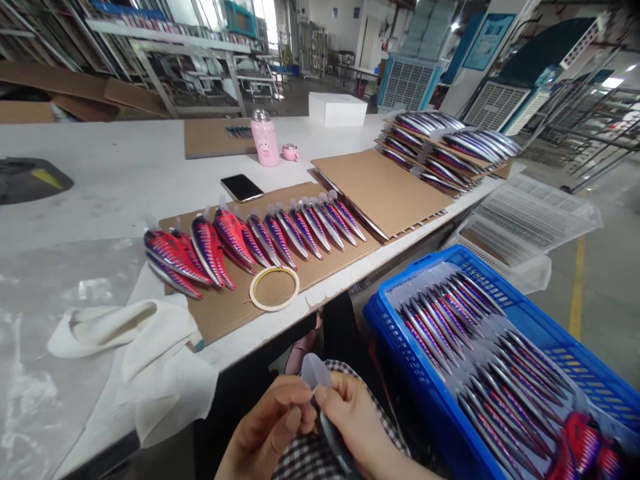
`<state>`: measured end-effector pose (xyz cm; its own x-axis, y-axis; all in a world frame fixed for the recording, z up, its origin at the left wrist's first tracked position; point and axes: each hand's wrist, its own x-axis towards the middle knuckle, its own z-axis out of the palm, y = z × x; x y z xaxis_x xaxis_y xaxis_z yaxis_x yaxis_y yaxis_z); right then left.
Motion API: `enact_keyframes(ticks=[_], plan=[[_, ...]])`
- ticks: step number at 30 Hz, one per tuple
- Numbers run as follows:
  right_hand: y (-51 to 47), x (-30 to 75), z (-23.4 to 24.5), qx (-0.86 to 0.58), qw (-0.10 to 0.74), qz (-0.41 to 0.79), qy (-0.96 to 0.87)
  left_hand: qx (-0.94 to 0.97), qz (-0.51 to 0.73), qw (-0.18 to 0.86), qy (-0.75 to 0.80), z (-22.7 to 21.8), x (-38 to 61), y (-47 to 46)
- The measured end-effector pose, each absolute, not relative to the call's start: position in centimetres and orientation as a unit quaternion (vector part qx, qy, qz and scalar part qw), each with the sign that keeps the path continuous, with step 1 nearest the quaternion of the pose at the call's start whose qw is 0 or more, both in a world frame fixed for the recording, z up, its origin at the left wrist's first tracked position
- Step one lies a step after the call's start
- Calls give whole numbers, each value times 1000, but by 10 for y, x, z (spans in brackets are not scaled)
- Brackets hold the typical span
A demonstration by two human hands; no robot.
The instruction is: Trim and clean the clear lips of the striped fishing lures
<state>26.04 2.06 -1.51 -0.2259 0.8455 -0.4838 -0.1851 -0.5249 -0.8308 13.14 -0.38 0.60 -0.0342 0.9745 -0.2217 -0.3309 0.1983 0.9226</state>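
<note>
Over my lap, my right hand (pixel 357 417) grips a dark fishing lure (pixel 336 441), its thumb near the base of the clear rounded lip (pixel 316 371). My left hand (pixel 277 423) is beside it, fingers curled into a pinch against the lip's base; whatever is between those fingertips is hidden. Most of the held lure's body is covered by my right hand. On the table ahead, a row of red, purple and silver lures (pixel 277 237) lies on a cardboard sheet (pixel 235 313). A narrow roll of cream tape (pixel 253 293) rests at the sheet's front edge.
At right stands a blue crate (pixel 400 353) with rows of lures. Cardboard (pixel 385 190) and stacked lure layers (pixel 440 147) are on the table's right. A phone (pixel 241 188), pink bottle (pixel 266 140), white box (pixel 337 110), and white cloth (pixel 155 333) lie around.
</note>
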Motion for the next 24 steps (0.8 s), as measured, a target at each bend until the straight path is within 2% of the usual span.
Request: enact_keyframes(ticks=[9, 18, 24], plan=[[16, 267, -20, -451, 390, 715, -365, 303, 496, 609, 539, -22, 126, 9], [12, 269, -18, -451, 388, 658, -462, 326, 480, 577, 575, -24, 131, 9], [9, 268, -21, -452, 388, 664, -452, 343, 459, 553, 605, -21, 135, 7]])
